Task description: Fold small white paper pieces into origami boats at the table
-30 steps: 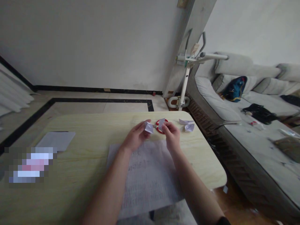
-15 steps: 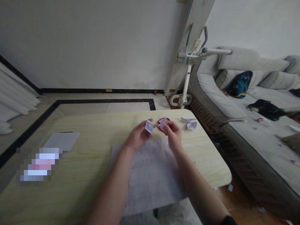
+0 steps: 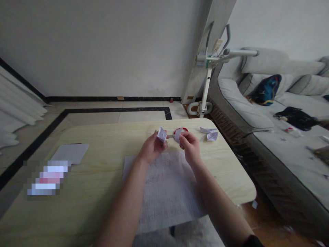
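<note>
My left hand [image 3: 152, 148] is closed round a small folded white paper piece [image 3: 161, 134], box-like with an open face turned toward me. Between its fingers and thumb, my right hand [image 3: 189, 144] pinches a second folded white paper piece [image 3: 178, 135]. The two papers are apart, held over the far part of the table. Behind the right-hand piece lie red-handled scissors [image 3: 184, 129], partly covered by the hand and paper. A printed sheet [image 3: 169, 192] is spread under my forearms.
More folded paper pieces [image 3: 211, 136] lie at the table's far right corner. A white flat pad [image 3: 70, 153] and a blurred-out object [image 3: 48, 178] are on the left of the wooden table [image 3: 102, 137]. A grey sofa [image 3: 282, 144] and a white exercise stand [image 3: 205, 85] stand beyond.
My left hand has tilted the folded paper slightly and raised it a little. The right hand keeps its pinch, with its paper turned slightly. The whole view has shifted a little.
</note>
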`<state>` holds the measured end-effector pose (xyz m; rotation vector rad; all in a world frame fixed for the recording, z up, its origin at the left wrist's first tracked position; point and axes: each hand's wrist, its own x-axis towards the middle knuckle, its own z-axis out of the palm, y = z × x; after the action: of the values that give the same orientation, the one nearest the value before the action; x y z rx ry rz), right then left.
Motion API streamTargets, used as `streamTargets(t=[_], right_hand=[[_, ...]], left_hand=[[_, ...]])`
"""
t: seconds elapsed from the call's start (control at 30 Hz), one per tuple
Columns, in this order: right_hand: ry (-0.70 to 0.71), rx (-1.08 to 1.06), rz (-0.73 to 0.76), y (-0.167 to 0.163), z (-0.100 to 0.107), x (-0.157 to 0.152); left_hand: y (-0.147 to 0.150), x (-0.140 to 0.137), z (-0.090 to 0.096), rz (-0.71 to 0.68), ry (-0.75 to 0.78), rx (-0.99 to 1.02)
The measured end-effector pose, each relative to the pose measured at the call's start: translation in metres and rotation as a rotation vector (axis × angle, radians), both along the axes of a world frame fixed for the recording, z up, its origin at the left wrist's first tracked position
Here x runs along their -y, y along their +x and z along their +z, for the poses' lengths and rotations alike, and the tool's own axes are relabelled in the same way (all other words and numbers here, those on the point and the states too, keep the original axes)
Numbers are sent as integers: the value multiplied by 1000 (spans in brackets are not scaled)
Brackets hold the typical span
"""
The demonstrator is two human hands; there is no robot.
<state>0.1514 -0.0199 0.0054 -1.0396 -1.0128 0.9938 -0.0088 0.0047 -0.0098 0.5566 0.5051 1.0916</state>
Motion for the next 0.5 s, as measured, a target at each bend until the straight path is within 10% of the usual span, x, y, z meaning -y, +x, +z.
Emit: streamTargets(t=[0.5], right_hand=[[-67, -87, 75, 0, 1, 0]], left_hand=[[5, 8, 15, 73, 122, -319]])
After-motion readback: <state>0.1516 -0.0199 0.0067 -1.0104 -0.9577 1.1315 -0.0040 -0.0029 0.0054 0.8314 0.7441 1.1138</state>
